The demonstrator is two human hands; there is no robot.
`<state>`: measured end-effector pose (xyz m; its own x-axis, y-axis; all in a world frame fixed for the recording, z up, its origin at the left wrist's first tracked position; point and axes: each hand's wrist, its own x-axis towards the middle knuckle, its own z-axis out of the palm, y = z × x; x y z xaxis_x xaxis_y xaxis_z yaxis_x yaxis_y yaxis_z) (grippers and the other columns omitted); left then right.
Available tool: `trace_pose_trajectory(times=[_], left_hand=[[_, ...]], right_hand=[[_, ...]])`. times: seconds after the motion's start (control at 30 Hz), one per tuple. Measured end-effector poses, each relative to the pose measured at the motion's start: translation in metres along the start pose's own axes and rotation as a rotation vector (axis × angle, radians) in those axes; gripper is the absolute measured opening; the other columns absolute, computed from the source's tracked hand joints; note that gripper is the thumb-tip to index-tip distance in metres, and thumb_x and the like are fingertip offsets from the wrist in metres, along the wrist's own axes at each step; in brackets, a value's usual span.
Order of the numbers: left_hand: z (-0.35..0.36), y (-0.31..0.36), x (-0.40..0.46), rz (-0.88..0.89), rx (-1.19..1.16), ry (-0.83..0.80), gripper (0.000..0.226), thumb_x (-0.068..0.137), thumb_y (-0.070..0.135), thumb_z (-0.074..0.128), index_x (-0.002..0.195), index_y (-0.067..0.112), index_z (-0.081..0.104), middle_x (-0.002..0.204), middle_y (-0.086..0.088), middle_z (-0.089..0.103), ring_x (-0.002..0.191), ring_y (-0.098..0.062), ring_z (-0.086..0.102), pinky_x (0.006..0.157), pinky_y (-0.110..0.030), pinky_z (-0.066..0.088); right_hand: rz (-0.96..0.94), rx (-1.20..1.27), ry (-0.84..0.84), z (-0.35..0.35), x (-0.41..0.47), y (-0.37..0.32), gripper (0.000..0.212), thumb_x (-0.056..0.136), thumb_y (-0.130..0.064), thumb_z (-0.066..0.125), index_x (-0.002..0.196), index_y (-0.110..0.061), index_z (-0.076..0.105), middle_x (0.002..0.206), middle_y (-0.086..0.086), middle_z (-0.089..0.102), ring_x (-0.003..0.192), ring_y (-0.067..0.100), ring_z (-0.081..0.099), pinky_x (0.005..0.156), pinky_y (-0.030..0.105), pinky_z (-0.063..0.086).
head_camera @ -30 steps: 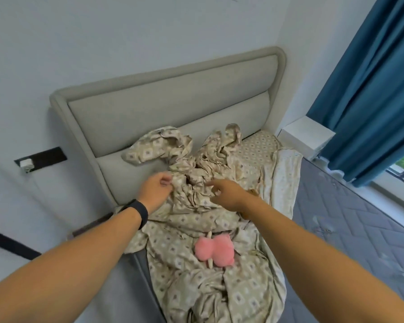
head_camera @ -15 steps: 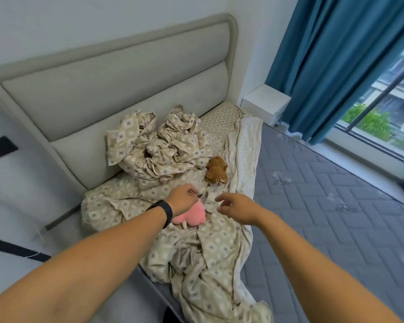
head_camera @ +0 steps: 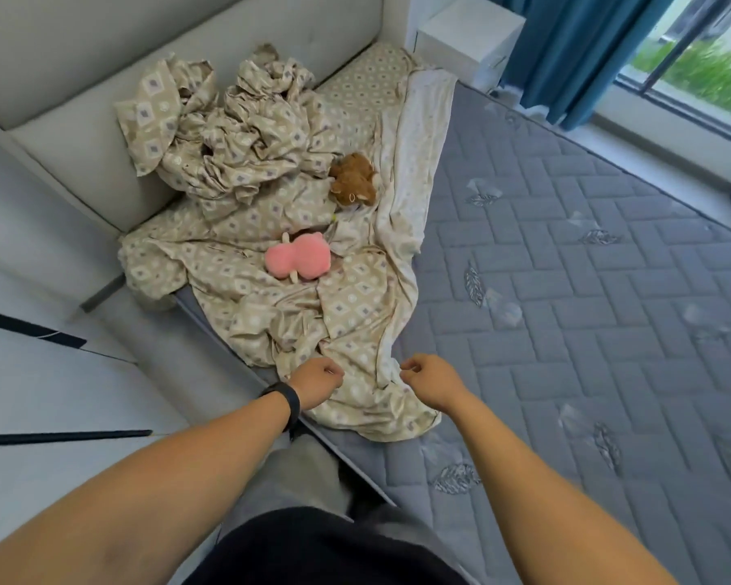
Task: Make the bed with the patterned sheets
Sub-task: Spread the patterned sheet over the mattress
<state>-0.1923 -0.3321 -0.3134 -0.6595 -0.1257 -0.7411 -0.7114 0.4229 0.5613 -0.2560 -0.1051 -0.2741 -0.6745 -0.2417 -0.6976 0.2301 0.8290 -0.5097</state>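
The patterned sheet (head_camera: 355, 314), beige with diamond prints, lies crumpled over the head end of the bare grey quilted mattress (head_camera: 587, 331). It is bunched against the padded headboard (head_camera: 102, 78). My left hand (head_camera: 317, 381), with a black band on the wrist, grips the sheet's near end with curled fingers. My right hand (head_camera: 427, 378) pinches the sheet's edge just to the right, where a fold rises to its fingers. A pink plush toy (head_camera: 298, 260) and a brown plush toy (head_camera: 354, 180) lie on the sheet farther up.
A white bedside cabinet (head_camera: 469, 31) stands by the bed's far corner. Blue curtains (head_camera: 574, 48) hang before a window at the right. A pale floor with dark lines (head_camera: 39, 373) runs along the bed's left side. My legs are at the bed's edge.
Both hands drew back from beside the pink toy to the sheet's near end. The view pulled back and tilted down, showing more mattress.
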Motion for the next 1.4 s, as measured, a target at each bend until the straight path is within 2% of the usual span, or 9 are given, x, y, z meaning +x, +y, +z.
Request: trace_pose_trajectory(times=[0.37, 0.57, 0.63, 0.73, 0.87, 0.97, 1.13, 1.3, 1.4], left_hand=[[0.098, -0.039, 0.075, -0.084, 0.151, -0.19, 0.013, 0.093, 0.019, 0.061, 0.103, 0.02, 0.068, 0.086, 0.001, 0.064, 0.102, -0.031, 0.065, 0.082, -0.032, 0.048], [0.142, -0.051, 0.15, -0.086, 0.126, -0.221, 0.042, 0.083, 0.024, 0.063, 0.124, 0.017, 0.068, 0.128, -0.007, 0.062, 0.121, -0.026, 0.058, 0.103, -0.035, 0.046], [0.157, -0.061, 0.191, -0.103, 0.146, -0.196, 0.046, 0.07, 0.036, 0.06, 0.114, 0.026, 0.07, 0.132, -0.007, 0.06, 0.12, -0.03, 0.058, 0.104, -0.044, 0.048], [0.167, -0.063, 0.228, -0.177, 0.158, -0.207, 0.055, 0.074, 0.049, 0.057, 0.13, 0.044, 0.06, 0.148, 0.0, 0.046, 0.13, -0.028, 0.048, 0.111, -0.047, 0.04], [0.167, -0.048, 0.241, -0.17, -0.073, -0.28, 0.026, 0.095, 0.03, 0.058, 0.118, 0.025, 0.069, 0.117, 0.001, 0.066, 0.109, -0.022, 0.062, 0.1, -0.035, 0.048], [0.163, -0.035, 0.238, -0.109, -0.113, -0.226, 0.014, 0.094, 0.027, 0.057, 0.094, 0.016, 0.065, 0.093, -0.005, 0.065, 0.087, -0.024, 0.061, 0.081, -0.035, 0.049], [0.149, -0.014, 0.199, -0.027, -0.178, -0.13, 0.008, 0.088, 0.017, 0.061, 0.087, 0.016, 0.053, 0.079, 0.0, 0.054, 0.072, -0.019, 0.052, 0.064, -0.032, 0.042], [0.148, -0.002, 0.129, -0.127, -0.45, -0.191, 0.042, 0.091, 0.006, 0.064, 0.129, 0.009, 0.047, 0.114, -0.01, 0.056, 0.102, -0.025, 0.059, 0.09, -0.04, 0.053], [0.156, 0.008, 0.073, -0.085, -0.456, -0.321, 0.051, 0.093, 0.004, 0.061, 0.139, 0.013, 0.041, 0.12, -0.007, 0.055, 0.106, -0.023, 0.059, 0.086, -0.038, 0.054]], right_hand=[[0.134, 0.222, 0.256, 0.052, 0.003, 0.074, 0.025, 0.095, -0.015, 0.054, 0.116, -0.016, 0.068, 0.115, 0.0, 0.066, 0.099, 0.018, 0.06, 0.079, 0.024, 0.039], [0.112, 0.136, 0.064, 0.098, 0.036, 0.085, 0.029, 0.096, -0.018, 0.058, 0.124, -0.018, 0.063, 0.117, -0.001, 0.057, 0.106, 0.017, 0.055, 0.091, 0.03, 0.043], [0.15, 0.137, 0.035, 0.117, 0.053, 0.095, 0.028, 0.097, -0.019, 0.056, 0.124, -0.019, 0.063, 0.117, -0.002, 0.055, 0.105, 0.016, 0.054, 0.091, 0.031, 0.043], [0.202, 0.154, 0.041, 0.127, 0.058, 0.108, 0.023, 0.096, -0.016, 0.056, 0.117, -0.018, 0.065, 0.114, 0.001, 0.059, 0.104, 0.018, 0.055, 0.089, 0.032, 0.043], [0.325, 0.157, 0.022, 0.126, 0.038, 0.121, 0.027, 0.096, -0.014, 0.055, 0.121, -0.019, 0.065, 0.117, -0.001, 0.059, 0.103, 0.015, 0.056, 0.089, 0.027, 0.042], [0.385, 0.202, 0.039, 0.119, 0.028, 0.124, 0.028, 0.097, -0.014, 0.056, 0.123, -0.018, 0.065, 0.115, -0.003, 0.061, 0.102, 0.014, 0.058, 0.084, 0.023, 0.038], [0.418, 0.275, 0.068, 0.109, 0.029, 0.113, 0.016, 0.098, -0.016, 0.055, 0.108, -0.023, 0.065, 0.1, -0.004, 0.066, 0.078, 0.016, 0.058, 0.074, 0.028, 0.041], [0.34, 0.378, 0.188, 0.091, 0.023, 0.095, 0.013, 0.098, -0.016, 0.054, 0.096, -0.024, 0.064, 0.086, -0.008, 0.065, 0.082, 0.019, 0.06, 0.077, 0.032, 0.046], [0.339, 0.551, 0.338, 0.077, 0.004, 0.092, 0.017, 0.1, -0.02, 0.054, 0.089, -0.022, 0.067, 0.087, -0.002, 0.069, 0.085, 0.023, 0.064, 0.082, 0.04, 0.053]])
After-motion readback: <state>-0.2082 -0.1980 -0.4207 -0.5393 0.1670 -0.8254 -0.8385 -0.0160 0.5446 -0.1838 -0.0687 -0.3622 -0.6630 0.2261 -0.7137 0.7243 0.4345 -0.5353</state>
